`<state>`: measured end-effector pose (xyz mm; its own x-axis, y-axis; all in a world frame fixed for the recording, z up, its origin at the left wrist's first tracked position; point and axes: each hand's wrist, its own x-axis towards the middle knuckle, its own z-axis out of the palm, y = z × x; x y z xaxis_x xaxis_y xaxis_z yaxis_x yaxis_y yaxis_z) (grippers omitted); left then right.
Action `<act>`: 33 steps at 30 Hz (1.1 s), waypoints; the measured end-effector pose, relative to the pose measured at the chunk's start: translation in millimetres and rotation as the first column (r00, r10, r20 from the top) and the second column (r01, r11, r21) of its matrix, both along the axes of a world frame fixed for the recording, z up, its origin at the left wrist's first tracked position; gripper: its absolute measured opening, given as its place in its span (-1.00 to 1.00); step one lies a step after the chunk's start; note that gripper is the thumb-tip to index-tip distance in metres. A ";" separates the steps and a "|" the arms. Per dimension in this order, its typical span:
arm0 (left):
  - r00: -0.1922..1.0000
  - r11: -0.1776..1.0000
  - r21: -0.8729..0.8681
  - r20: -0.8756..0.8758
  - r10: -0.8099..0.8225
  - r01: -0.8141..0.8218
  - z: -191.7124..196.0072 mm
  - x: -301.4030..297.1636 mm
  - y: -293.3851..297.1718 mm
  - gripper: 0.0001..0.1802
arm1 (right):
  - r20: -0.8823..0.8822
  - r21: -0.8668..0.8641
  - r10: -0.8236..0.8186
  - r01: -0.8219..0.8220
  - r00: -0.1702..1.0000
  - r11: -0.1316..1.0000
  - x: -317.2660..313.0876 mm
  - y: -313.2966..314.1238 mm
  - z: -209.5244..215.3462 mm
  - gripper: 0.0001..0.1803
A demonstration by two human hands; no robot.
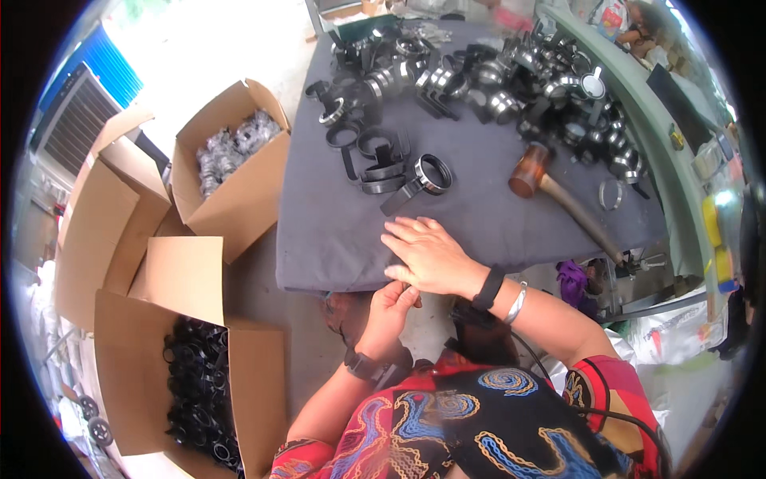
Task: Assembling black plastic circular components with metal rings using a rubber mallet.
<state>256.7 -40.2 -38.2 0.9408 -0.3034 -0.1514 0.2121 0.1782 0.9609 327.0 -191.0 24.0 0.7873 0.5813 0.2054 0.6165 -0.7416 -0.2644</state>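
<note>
My right hand (431, 255) lies palm down over the near edge of the grey cloth-covered table (335, 247), its fingers stretched out. Right below it, at that edge, my left hand (387, 318) is closed, thumb against the fingers; what it holds, if anything, is hidden. Just beyond my right fingertips rests a black ring with a handle and a silver band (432, 174). Beside it are black handled rings (383, 177), stacked or overlapping. A mallet (528, 172) with a brown head and wooden handle lies to the right.
A large heap of black and silver rings (495, 76) covers the table's far side. A loose silver ring (611, 194) lies right of the mallet. On the left stand a carton of black parts (199, 391) and a carton of plastic-wrapped parts (235, 152). A green-grey ledge (638, 112) borders the right.
</note>
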 end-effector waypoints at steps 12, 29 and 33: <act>0.591 0.654 0.439 0.807 0.015 -0.616 112.8 121.6 14.1 -0.87 | -0.204 0.130 0.073 -0.047 0.976 0.990 46.5 -67.8 46.8 -0.46; 0.988 0.731 0.679 0.048 -0.146 0.075 122.9 211.4 20.4 -0.81 | 0.023 0.132 -0.116 0.112 0.993 0.985 71.6 -70.8 13.8 -0.20; 0.915 0.622 0.776 0.321 -0.244 -0.107 111.8 210.2 22.2 -0.79 | 0.030 0.106 -0.154 0.150 0.988 0.983 67.8 -62.9 15.2 -0.20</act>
